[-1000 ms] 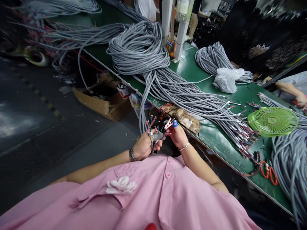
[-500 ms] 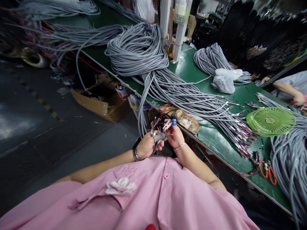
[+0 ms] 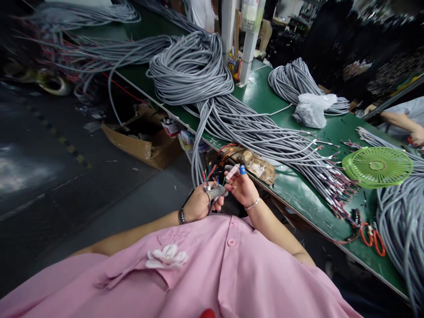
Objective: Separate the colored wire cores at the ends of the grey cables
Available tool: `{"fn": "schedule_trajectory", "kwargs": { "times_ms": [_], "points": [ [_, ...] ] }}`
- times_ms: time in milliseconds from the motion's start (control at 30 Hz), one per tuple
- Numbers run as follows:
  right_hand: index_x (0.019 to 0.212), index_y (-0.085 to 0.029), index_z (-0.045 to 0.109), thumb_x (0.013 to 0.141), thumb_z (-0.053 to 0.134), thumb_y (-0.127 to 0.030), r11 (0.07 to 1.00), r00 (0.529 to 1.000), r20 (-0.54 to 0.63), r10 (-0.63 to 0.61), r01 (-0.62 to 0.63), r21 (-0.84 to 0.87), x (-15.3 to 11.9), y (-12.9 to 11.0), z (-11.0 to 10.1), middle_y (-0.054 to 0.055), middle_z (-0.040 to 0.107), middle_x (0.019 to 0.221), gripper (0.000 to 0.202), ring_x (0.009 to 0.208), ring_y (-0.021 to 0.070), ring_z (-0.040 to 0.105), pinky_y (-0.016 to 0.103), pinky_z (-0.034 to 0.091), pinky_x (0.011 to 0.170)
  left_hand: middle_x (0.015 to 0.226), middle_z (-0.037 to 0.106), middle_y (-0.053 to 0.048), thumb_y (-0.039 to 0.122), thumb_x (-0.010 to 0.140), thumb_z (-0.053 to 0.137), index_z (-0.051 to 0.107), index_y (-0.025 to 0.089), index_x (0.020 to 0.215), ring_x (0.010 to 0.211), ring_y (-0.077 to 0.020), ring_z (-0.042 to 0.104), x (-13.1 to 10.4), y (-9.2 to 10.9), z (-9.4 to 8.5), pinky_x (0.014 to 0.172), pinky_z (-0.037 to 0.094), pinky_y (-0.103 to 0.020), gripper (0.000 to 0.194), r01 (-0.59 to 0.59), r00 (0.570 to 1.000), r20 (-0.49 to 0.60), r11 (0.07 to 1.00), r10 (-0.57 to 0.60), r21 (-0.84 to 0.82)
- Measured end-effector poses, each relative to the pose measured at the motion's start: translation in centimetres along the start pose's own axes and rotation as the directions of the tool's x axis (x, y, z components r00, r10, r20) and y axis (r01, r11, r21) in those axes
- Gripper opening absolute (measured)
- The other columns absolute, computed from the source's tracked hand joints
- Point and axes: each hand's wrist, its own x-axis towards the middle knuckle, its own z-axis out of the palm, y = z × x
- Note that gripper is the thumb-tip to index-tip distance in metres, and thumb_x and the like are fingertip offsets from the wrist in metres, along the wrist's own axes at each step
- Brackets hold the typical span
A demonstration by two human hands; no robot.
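Note:
My left hand (image 3: pixel 198 204) is closed around grey cables, whose stripped ends fan out in thin coloured wires (image 3: pixel 209 173) above the fist. A grey cover sits on its thumb, which presses across the bundle. Just to the right is my right hand (image 3: pixel 244 191), fingers half curled and the blue-capped thumb raised apart from a finger wrapped in pale pink. Thin reddish wires reach toward its lower fingers; I see none gripped between the raised tips. Part of the bundle inside the left fist is hidden.
Coiled grey cables (image 3: pixel 188 70) lie on the green table (image 3: pixel 331 234), their stripped ends spread rightward. A green fan (image 3: pixel 377 165), orange-handled scissors (image 3: pixel 372 238) and a plastic bag (image 3: pixel 313 110) are there too. A cardboard box (image 3: pixel 132 143) stands below. Another person's hand (image 3: pixel 417 136) shows at right.
My right hand has drawn slightly right, away from the left, and its thumb and wrapped finger stand a little farther apart. My left hand has shifted slightly left with the cables.

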Motion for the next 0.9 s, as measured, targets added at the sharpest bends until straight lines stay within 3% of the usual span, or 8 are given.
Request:
{"fn": "schedule_trajectory", "kwargs": {
  "times_ms": [100,267,433,700,900],
  "points": [
    [0.09,-0.018,0.065,0.082,0.061,-0.05,0.994,0.995,-0.026,-0.093,0.091,-0.067,-0.1,0.1,0.2,0.003,0.064,0.082,0.033,0.066,0.0117,0.054,0.023,0.045,0.058,0.053,0.062,0.0,0.035,0.073,0.07,0.059,0.014,0.078,0.04,-0.0094,0.053,0.0,0.1,0.2,0.036,0.033,-0.019,0.024,-0.036,0.999,-0.036,0.999,0.036,-0.022],
    [0.079,-0.017,0.064,0.081,0.057,-0.058,0.904,0.934,-0.114,-0.338,0.288,-0.314,0.0,0.9,-0.3,0.002,0.06,0.071,0.042,0.059,0.0105,0.05,0.023,0.043,0.057,0.056,0.063,0.0,0.035,0.071,0.07,0.058,0.015,0.079,0.039,-0.0094,0.052,0.4,0.2,0.4,0.035,0.032,-0.019,0.025,-0.066,0.995,-0.076,0.997,0.063,-0.04],
    [0.084,-0.018,0.065,0.077,0.059,-0.063,0.98,0.985,-0.032,-0.17,0.166,-0.109,0.8,1.0,-0.3,0.003,0.061,0.074,0.046,0.063,0.0124,0.052,0.024,0.045,0.058,0.055,0.062,0.0,0.036,0.071,0.07,0.059,0.014,0.078,0.04,-0.009,0.052,0.8,0.2,0.5,0.036,0.034,-0.019,0.025,-0.055,0.995,-0.089,0.998,0.053,-0.024],
    [0.086,-0.018,0.065,0.08,0.063,-0.055,0.989,0.977,-0.161,-0.139,0.145,0.021,1.4,1.0,0.5,0.004,0.064,0.078,0.038,0.069,0.0139,0.056,0.024,0.046,0.061,0.053,0.061,0.0,0.037,0.069,0.071,0.057,0.014,0.073,0.041,-0.0091,0.053,1.0,-0.2,0.5,0.037,0.035,-0.018,0.027,-0.036,0.992,-0.117,0.999,0.036,0.003],
    [0.089,-0.019,0.063,0.081,0.051,-0.067,0.997,0.999,-0.007,-0.042,0.043,0.061,0.5,0.7,0.0,0.003,0.064,0.081,0.05,0.066,0.0135,0.056,0.025,0.048,0.06,0.053,0.062,0.0,0.037,0.071,0.07,0.057,0.015,0.075,0.04,-0.0097,0.053,0.4,-0.1,0.2,0.037,0.035,-0.019,0.026,-0.05,0.995,-0.09,0.999,0.05,-0.002]
  ]
}}
